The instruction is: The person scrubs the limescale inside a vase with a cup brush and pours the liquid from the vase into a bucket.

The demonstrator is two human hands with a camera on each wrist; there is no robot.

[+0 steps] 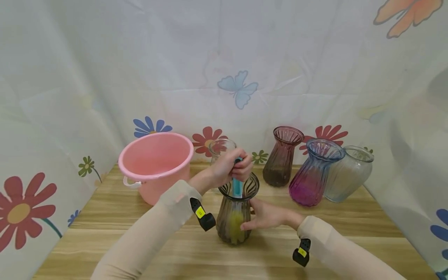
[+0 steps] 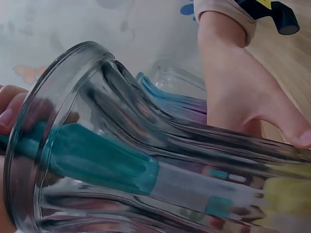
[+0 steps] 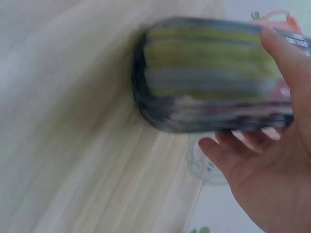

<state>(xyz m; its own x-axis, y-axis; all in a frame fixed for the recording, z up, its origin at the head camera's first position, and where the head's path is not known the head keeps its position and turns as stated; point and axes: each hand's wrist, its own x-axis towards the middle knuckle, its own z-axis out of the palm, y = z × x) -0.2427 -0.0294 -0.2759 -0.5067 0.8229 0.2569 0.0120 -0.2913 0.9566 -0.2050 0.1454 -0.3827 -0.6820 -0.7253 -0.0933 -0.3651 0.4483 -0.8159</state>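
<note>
While you are gripping its blue-green handle from above, the brush point(image 1: 237, 189) is pointing down into the grey vase point(image 1: 223, 223), long axis near vertical, its yellow head showing low through the glass. That vase is facing mouth-up over the table point(image 1: 190, 258), near the middle; whether its base is touching the wood, you cannot tell. Just behind, a clear vase point(image 1: 221, 144) is standing partly hidden. Open room is lying leftward, before the pink bucket point(image 1: 164, 188); rightward, a purple vase point(image 1: 279, 165), a blue-and-pink vase point(image 1: 311, 179) and a clear jar point(image 1: 351, 175) are standing near the back edge. Your left hand point(image 1: 231, 167) is keeping its fingers closed tightly round the handle above the rim, forearm slanting from lower left. Your right hand point(image 1: 267, 214) is holding the vase's lower side, thumb and fingers spread about its body.
</note>
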